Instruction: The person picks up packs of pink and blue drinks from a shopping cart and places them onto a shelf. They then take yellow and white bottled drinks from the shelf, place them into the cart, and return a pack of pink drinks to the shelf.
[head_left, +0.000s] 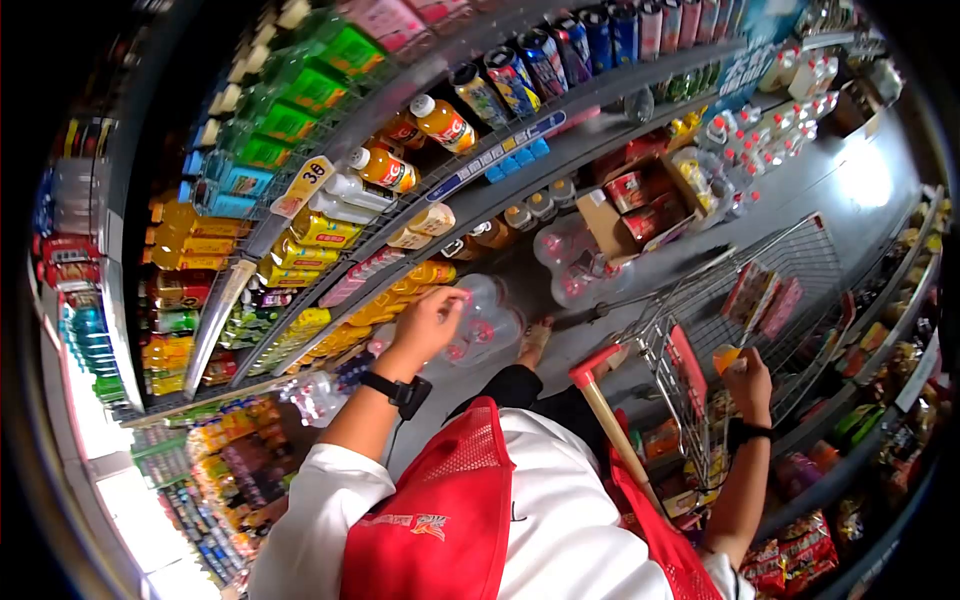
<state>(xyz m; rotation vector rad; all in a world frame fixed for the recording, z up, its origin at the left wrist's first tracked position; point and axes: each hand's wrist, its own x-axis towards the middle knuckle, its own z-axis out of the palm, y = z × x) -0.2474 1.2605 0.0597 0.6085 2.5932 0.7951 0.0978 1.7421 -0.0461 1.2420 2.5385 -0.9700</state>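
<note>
My left hand (432,318), a black watch on its wrist, is raised beside the drink shelf, above shrink-wrapped bottles (484,318). Its fingers are curled together, and whether anything is between them is too small to make out. On the right, my right hand (747,384) is closed on a small orange item (727,358) over the wire shopping cart (800,262). Pink-and-red packages (762,302) lie in the cart. The cart's red-ended handle (612,420) is between my arms, near my body.
Shelves of bottles (440,122) and cans (540,65) curve along the left and top. An open cardboard box (600,222) with red tubs stands on the floor beyond the wrapped bottles. Snack shelves (860,400) run along the right. Bottle packs (765,135) stand farther back.
</note>
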